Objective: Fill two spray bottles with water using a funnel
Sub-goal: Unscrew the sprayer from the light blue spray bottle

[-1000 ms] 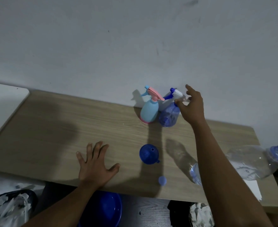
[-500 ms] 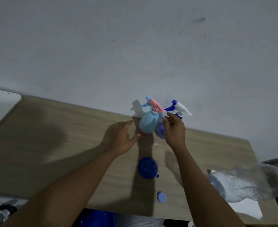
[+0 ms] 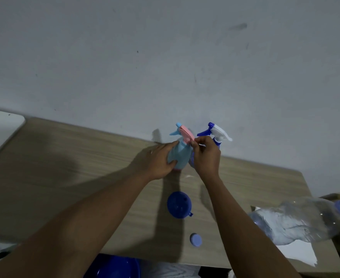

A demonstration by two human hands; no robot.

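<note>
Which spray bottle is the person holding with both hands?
The light-blue spray bottle with the pink head: left hand grips its body, right hand pinches its collar. The dark-blue bottle stands beside.

We can read nothing here: no word, number or brand shows on the pale blue spray bottle [image 3: 180, 157] or the dark blue spray bottle [image 3: 217, 142] at the far edge of the table [image 3: 65, 167]. The clear plastic bottle [image 3: 297, 223] by the right edge is too blurred to tell, and the white sheet [image 3: 297, 254] at the near right corner looks blank to us.
</note>
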